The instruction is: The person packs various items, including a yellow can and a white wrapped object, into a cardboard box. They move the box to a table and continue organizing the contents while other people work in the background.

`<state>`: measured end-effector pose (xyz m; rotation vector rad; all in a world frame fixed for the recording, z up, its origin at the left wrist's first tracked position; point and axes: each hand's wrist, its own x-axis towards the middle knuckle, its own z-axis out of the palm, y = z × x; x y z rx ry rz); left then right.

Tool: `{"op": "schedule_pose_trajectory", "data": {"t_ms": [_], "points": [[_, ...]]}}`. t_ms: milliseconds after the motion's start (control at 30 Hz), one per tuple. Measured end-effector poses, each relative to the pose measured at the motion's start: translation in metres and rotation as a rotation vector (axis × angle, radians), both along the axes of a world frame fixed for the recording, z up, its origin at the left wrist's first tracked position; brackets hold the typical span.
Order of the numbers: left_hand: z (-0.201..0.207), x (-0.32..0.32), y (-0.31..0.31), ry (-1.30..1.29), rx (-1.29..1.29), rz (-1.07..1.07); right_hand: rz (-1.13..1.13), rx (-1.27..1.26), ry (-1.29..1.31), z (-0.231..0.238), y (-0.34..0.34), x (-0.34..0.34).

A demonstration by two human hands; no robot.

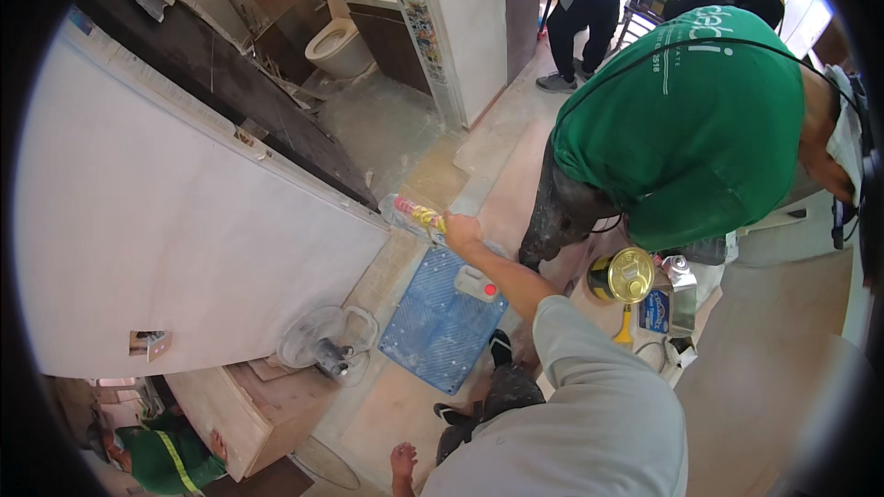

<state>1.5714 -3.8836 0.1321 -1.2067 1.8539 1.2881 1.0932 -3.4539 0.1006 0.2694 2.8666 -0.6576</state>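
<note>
Grey shirt (589,423) at the bottom; mid-frame, right hand (464,233) clamps a tube (420,213), and any slackening could drop it; lower down, left hand (403,462) hangs half-open.

Right arm, grey short sleeve (589,350), reaches far and left across the body, nearly straight. Bare right forearm (516,281) slants down to right hand (463,233), fingers wrapped in a closed grip, knuckles outward. Left hand (403,460) hangs low on the near left, fingers loosely bent, part-open; most of left arm out of view. Feet staggered, the right one (500,350) farther forward.
</note>
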Motion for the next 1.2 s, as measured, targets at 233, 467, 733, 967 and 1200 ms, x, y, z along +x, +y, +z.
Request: {"op": "schedule_pose_trajectory", "data": {"t_ms": [233,467,733,967,1200], "points": [[-0.051,0.078,-0.032,0.225,-0.497,-1.356,0.060,0.068,0.095,0.003,0.039,0.033],[-0.065,0.085,-0.024,-0.018,-0.110,-0.264,0.168,0.069,0.127,0.027,0.054,0.039],[-0.022,0.041,0.006,0.122,-0.124,0.043,0.253,0.108,0.064,0.018,-0.001,0.024],[-0.038,0.081,-0.006,-0.010,-0.187,-0.111,0.227,0.192,0.088,0.017,-0.020,0.020],[-0.059,0.105,-0.058,-0.133,-0.080,0.002,0.206,0.253,0.118,0.021,-0.035,0.026]]}}
